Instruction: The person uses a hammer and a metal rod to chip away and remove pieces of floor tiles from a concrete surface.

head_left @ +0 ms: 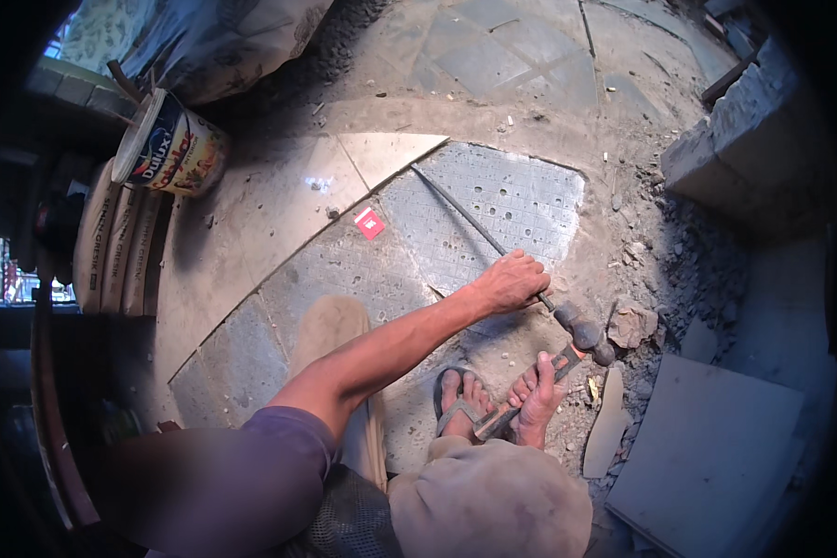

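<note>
My left hand (511,282) is closed around a long dark metal chisel bar (465,216). The bar slants away to the far left, its tip at the seam between a cream tile (381,156) and a grey, pitted tile (502,200). In my right hand (537,398) is the handle of a hammer (564,363). The hammer's rounded head (586,332) sits at the near end of the bar; whether they touch, I cannot tell. My sandalled foot (462,395) is beside the handle. A small red packet (369,223) lies on the floor left of the bar.
A paint bucket (179,149) stands at left above stacked sacks (121,242). Broken rubble (693,279) runs along the right, beside a pale block (735,139). Loose flat tiles (707,446) lie at lower right, and a stone chunk (631,325) near the hammer head. Plastic sheeting (223,42) covers something far left.
</note>
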`<state>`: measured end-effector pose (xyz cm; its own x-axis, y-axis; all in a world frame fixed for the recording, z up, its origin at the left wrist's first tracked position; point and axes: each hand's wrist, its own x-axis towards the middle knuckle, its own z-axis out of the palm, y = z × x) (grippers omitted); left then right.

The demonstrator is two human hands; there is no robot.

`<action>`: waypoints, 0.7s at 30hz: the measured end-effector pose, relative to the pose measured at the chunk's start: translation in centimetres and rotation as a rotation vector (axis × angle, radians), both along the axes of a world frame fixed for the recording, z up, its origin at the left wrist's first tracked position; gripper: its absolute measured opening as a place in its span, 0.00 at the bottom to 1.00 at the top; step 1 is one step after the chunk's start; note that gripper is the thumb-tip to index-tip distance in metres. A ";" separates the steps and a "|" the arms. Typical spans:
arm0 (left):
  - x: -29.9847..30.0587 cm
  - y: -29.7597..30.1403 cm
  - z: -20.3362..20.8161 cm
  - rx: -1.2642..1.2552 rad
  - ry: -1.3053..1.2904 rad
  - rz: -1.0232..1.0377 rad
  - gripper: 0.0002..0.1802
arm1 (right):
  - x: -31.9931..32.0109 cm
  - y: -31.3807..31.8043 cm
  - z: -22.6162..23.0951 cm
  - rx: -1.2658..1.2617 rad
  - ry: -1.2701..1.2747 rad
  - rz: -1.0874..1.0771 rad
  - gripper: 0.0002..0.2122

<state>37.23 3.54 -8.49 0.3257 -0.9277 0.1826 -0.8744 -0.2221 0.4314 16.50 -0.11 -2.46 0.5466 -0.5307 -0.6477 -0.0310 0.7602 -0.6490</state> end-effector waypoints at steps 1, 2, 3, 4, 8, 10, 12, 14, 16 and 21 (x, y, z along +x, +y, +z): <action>-0.1 0.0 -0.2 -0.014 0.006 0.001 0.13 | -0.4 -0.2 -0.4 -0.003 -0.003 -0.009 0.11; -0.2 -0.1 -0.5 -0.029 0.012 0.002 0.13 | -0.9 -0.2 -1.0 0.047 -0.006 -0.108 0.11; -0.3 -0.4 -0.5 -0.044 0.017 0.005 0.13 | -0.6 0.0 -1.1 0.057 -0.021 -0.129 0.11; -0.3 -0.5 -0.5 -0.028 0.004 0.010 0.13 | -0.3 0.2 -1.1 0.067 -0.036 -0.149 0.11; 1.6 0.5 -0.3 0.063 0.001 0.015 0.15 | 0.8 -0.2 -0.4 0.018 0.056 0.129 0.11; 2.1 2.0 0.8 0.069 -0.017 0.011 0.19 | 0.5 -1.3 -0.2 -0.079 0.185 0.280 0.09; 1.9 1.5 4.5 -0.057 0.009 0.060 0.18 | -1.4 -3.8 -2.1 -0.682 0.251 0.399 0.08; 3.1 2.0 9.6 -0.252 -0.013 0.158 0.21 | -1.3 -4.9 -1.2 -1.007 0.401 0.541 0.08; 4.7 4.7 14.4 -0.510 0.053 0.324 0.24 | -0.8 -5.3 -0.5 -1.170 0.443 0.667 0.10; 5.2 12.6 24.4 -1.213 0.486 0.773 0.26 | 2.0 -6.0 0.1 -1.303 0.519 1.056 0.15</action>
